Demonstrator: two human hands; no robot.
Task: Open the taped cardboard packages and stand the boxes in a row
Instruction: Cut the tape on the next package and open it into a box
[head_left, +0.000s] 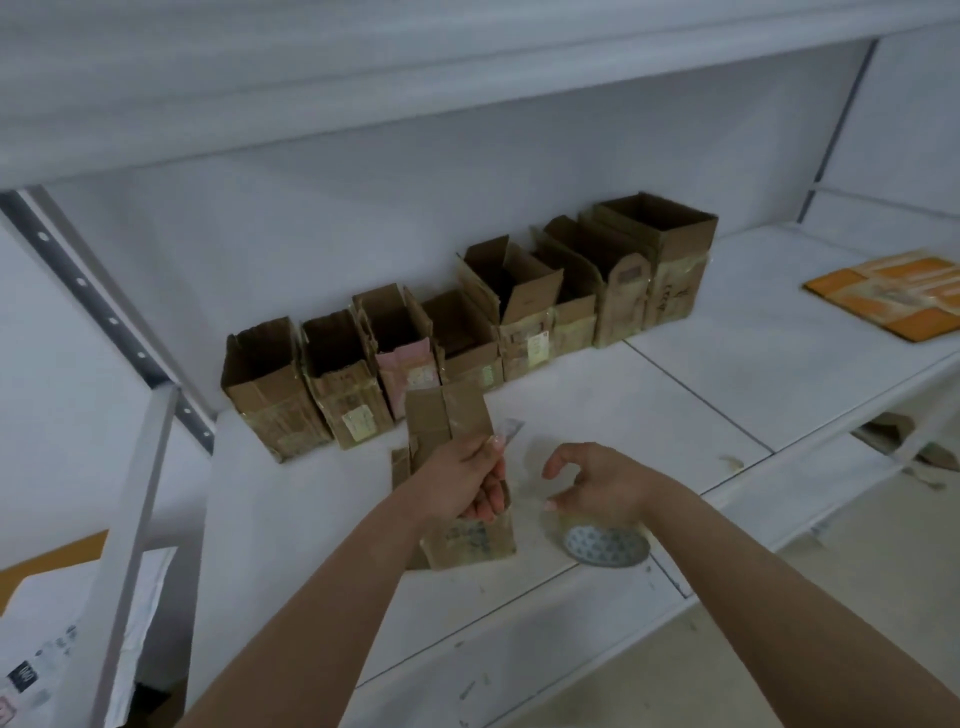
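Single head-worn view, forward and down, close over both hands, toward the white shelf (727, 374).

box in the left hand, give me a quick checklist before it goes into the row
1. Left hand grips the box: ok.
2. Box top flaps open: ok.
3. Tape fully off the box: cannot tell, a clear strip shows by the fingers.
4. Right hand free, holding nothing: ok.
5. Row of opened boxes standing upright at the back of the shelf: ok.
6. Patterned bowl under the right hand, clear of the path: cannot tell.
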